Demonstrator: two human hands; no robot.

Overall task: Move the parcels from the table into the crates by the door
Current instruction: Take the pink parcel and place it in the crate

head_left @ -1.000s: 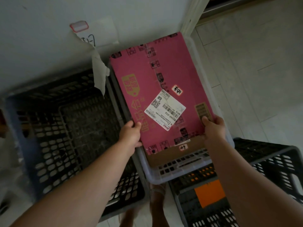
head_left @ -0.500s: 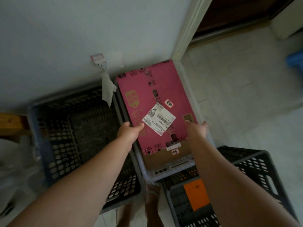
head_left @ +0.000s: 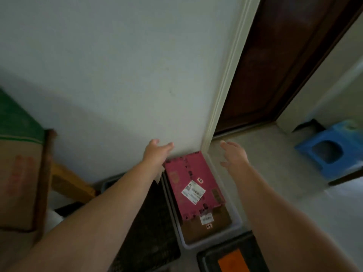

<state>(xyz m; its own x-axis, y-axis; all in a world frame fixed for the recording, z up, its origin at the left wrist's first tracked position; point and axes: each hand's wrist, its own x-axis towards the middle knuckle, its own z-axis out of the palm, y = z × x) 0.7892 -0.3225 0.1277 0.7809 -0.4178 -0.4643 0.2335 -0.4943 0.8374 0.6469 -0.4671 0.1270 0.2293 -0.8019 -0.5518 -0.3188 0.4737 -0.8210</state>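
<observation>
- A wall (head_left: pixel 117 75) is seen beyond the hands.
- Left hand (head_left: pixel 157 152) and right hand (head_left: pixel 233 154) are held empty, fingers loose, above the parcel (head_left: pixel 186 173).
- The next one is best carried flat.

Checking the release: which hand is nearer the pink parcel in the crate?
Left. The left hand is open above the far left corner of the pink parcel; the right hand is open off its right side, beyond the crate rim.

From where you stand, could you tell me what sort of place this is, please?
Likely a home hallway or small back room used for sorting post: a dark wooden door opens onto a pale floor, and a pale crate against the wall holds a pink parcel with a shipping label.
</observation>
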